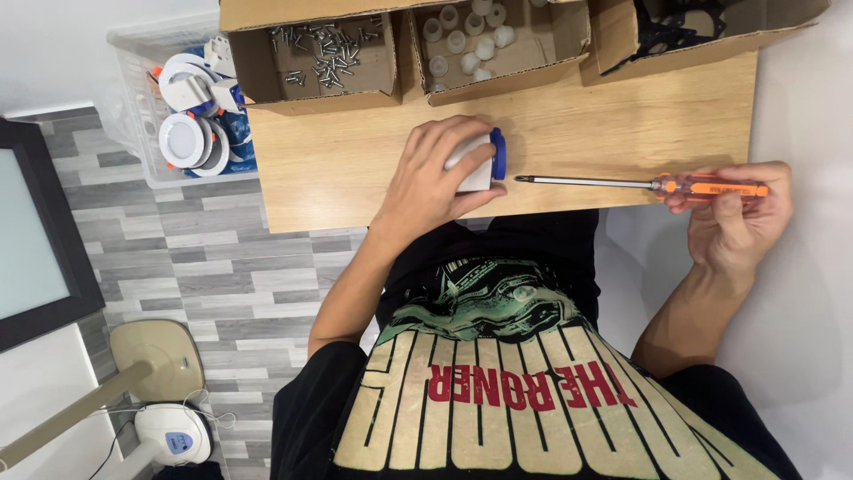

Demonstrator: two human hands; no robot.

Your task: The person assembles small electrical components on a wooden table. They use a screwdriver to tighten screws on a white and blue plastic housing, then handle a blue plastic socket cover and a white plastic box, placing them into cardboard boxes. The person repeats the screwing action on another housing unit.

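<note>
My left hand (435,178) lies palm down out in front of me, fingers curled and spread, thumb stretched toward my right side (the wrist bent a little, the knuckles raised). Its forearm runs back bare to the elbow, which is bent at my left side. My right hand (737,209) sits farther out to the right, fingers folded in a closed grip, thumb lying along the top. That forearm angles back toward my body.

Three cardboard boxes (311,84), one screwdriver (622,183), one white-and-blue fitting (484,164), two hands (431,182).
</note>
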